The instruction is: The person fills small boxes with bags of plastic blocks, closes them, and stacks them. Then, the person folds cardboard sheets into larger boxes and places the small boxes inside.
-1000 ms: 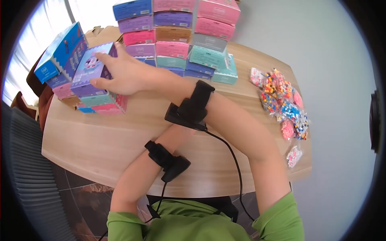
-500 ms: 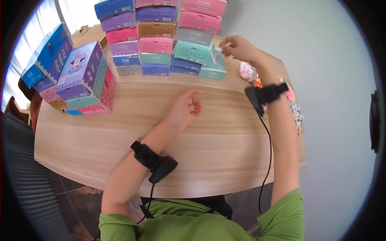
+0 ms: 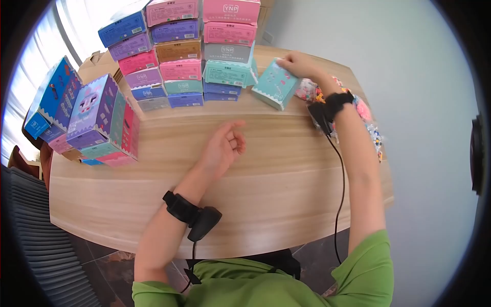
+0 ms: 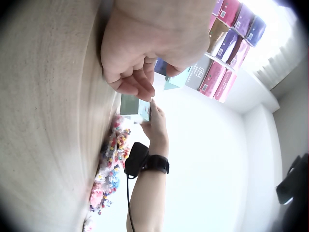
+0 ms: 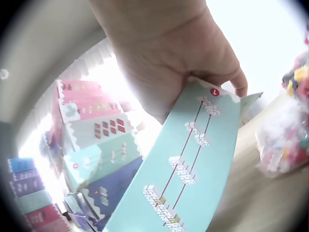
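right hand (image 3: 303, 66): holding the teal box (image 3: 276, 84) by its far end, grip clamped on it, thumb mostly hidden under the palm in the right wrist view
teal box: out past the right side of the big stack (image 3: 179, 51), apart from it, tilted at an angle, near the bags (image 3: 363, 110); hard to say from these angles whether touching the surface (image 3: 245, 194) or just above it
box print: rows of white blocks joined by red lines, plus a little red dot near the held end
left hand (image 3: 224, 146): grip slack, holding nothing, loosely curled, over the middle of the surface, well apart from the teal box
big stack: toward the far side, three columns side by side, a mix of pink, purple, blue, brown, grey and teal, YNP printed on some ends
small stack (image 3: 97, 115): over on the left, two columns pressed close, blue on top of one, purple on top of the other
bags: clear plastic, full of colourful little bits, in a heap along the right edge, partly behind the right forearm
wrist gear: black strap and camera on both arms, cable (image 3: 341, 184) trailing from the right one
sleeves (image 3: 365, 266): green, short
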`<action>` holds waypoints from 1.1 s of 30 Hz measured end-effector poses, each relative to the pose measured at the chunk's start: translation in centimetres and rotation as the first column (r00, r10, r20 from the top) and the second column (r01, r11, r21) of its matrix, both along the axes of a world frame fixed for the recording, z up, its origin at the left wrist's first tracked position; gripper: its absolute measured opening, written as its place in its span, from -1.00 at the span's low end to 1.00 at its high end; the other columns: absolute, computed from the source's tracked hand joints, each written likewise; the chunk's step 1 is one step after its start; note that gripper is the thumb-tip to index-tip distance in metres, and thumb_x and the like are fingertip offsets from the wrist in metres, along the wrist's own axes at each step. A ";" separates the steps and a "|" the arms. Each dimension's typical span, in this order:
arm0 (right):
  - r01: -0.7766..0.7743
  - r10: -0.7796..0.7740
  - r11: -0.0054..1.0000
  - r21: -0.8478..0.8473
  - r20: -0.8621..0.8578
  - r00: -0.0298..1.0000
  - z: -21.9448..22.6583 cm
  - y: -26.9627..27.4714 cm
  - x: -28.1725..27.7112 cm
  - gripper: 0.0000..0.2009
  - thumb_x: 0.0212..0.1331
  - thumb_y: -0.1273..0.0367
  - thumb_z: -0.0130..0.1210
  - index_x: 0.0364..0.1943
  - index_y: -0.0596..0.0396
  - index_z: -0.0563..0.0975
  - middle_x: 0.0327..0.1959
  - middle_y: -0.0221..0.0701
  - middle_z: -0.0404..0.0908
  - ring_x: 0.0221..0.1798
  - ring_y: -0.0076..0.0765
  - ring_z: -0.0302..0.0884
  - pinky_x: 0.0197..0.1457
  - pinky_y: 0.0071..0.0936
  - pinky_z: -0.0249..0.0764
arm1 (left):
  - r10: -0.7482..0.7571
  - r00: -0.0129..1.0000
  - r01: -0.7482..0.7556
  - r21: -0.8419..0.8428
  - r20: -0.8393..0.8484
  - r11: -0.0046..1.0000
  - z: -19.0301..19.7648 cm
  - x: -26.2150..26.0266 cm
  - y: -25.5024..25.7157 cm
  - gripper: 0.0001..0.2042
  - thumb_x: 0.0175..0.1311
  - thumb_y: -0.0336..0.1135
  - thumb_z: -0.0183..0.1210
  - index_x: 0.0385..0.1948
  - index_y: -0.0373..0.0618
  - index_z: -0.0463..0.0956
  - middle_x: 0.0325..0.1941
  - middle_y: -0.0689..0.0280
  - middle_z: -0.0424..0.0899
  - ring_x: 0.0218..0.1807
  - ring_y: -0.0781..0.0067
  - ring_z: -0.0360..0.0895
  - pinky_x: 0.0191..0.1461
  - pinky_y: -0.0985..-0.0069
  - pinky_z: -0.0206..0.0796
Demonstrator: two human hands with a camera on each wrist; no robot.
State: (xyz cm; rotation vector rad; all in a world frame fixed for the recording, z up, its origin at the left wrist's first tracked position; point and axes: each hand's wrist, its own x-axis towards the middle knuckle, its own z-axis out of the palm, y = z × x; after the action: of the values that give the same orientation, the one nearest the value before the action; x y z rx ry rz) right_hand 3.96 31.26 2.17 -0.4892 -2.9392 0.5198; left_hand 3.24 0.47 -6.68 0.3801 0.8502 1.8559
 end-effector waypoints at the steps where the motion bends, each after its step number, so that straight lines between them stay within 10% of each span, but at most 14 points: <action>1: 0.031 -0.030 1.000 0.006 -0.131 0.991 0.6 -0.3 1.2 -0.61 0.06 0.11 0.00 -0.61 0.21 0.51 -0.68 -0.23 0.48 -0.59 -0.28 0.39 -0.46 -0.34 0.30 | -0.002 0.999 0.001 -0.020 -0.045 1.000 0.0 -0.1 0.0 -0.63 0.29 -0.14 -0.16 -0.01 -0.20 0.28 -0.36 0.33 0.42 -0.28 0.50 0.37 -0.18 0.56 0.25; 8: 0.030 -0.075 0.995 -0.091 -0.552 0.831 3.4 -9.7 9.3 -0.73 0.10 0.25 0.03 -0.57 0.19 0.50 -0.76 -0.44 0.38 -0.68 -0.56 0.25 -0.59 -0.58 0.21 | -0.047 0.967 0.020 -0.108 -0.249 0.994 1.0 1.7 0.4 -0.52 0.27 -0.13 -0.07 0.16 -0.14 0.11 0.17 0.29 0.25 0.18 0.34 0.25 0.13 0.40 0.20; 12: -0.009 -0.098 0.980 -0.199 -0.519 0.849 2.6 -16.4 11.4 -0.78 0.00 0.29 0.03 -0.56 0.20 0.52 -0.68 -0.17 0.46 -0.60 -0.10 0.43 -0.52 -0.32 0.30 | -0.011 0.928 0.005 -0.017 -0.374 1.000 -0.7 1.6 -0.3 -0.49 0.26 -0.13 -0.04 0.18 -0.11 0.05 0.25 0.29 0.17 0.24 0.29 0.18 0.22 0.28 0.15; 15: -0.175 0.022 0.965 -0.197 -0.601 0.799 1.6 -17.3 12.0 -0.84 0.09 0.42 -0.04 -0.43 0.26 0.52 -0.66 -0.34 0.47 -0.68 -0.55 0.33 -0.58 -0.61 0.26 | -0.025 0.958 0.026 -0.001 -0.285 1.000 0.6 1.2 -0.6 -0.48 0.26 -0.16 -0.03 0.19 -0.09 0.00 0.23 0.24 0.19 0.21 0.26 0.23 0.19 0.26 0.20; 18: -0.349 -0.129 0.685 -0.639 -0.578 0.806 1.8 -16.2 12.4 -0.80 0.06 0.52 -0.10 -0.25 0.29 0.50 -0.50 -0.32 0.57 -0.64 -0.51 0.43 -0.54 -0.63 0.36 | 0.003 0.993 0.002 0.043 -0.115 0.999 1.2 0.9 -0.5 -0.48 0.26 -0.22 -0.03 0.20 -0.05 -0.04 0.18 0.19 0.22 0.15 0.25 0.31 0.10 0.28 0.31; 27: -0.224 0.069 0.919 -0.325 -0.425 0.902 2.1 -17.1 14.7 -0.53 -0.04 0.61 -0.05 0.08 0.32 0.27 0.13 -0.12 0.27 -0.19 -0.35 0.53 -0.22 -0.52 0.47 | 0.111 0.982 -0.106 0.043 -0.155 0.993 1.9 1.3 -0.1 -0.58 0.29 -0.22 -0.09 0.13 -0.08 0.06 0.09 0.17 0.33 0.10 0.23 0.38 0.07 0.28 0.37; 30: -0.202 0.208 0.977 0.074 -0.561 0.801 -0.4 -17.2 13.8 -0.44 0.01 0.47 0.02 0.16 0.28 0.16 0.25 -0.08 0.04 0.13 -0.12 0.28 0.08 -0.32 0.31 | 0.084 0.991 -0.078 0.062 -0.101 0.995 2.0 1.1 -0.2 -0.62 0.30 -0.19 -0.12 0.07 -0.19 0.15 0.06 0.15 0.39 0.09 0.24 0.38 0.09 0.31 0.36; 33: -0.217 0.249 0.969 0.121 -0.454 0.855 0.2 -17.3 14.2 -0.40 0.05 0.31 0.05 0.17 0.27 0.13 0.26 -0.07 0.02 0.26 0.01 0.03 0.26 -0.18 0.02 | -0.023 1.000 0.024 0.097 -0.015 0.995 1.0 0.4 -0.8 -0.61 0.30 -0.17 -0.12 0.09 -0.15 0.15 0.06 0.16 0.39 0.08 0.25 0.39 0.09 0.29 0.35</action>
State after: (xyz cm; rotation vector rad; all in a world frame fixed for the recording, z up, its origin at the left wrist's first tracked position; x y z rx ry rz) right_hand 18.17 14.00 2.42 0.0136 -2.5417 0.4823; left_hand 3.63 -0.29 -5.66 0.4625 0.7633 1.8797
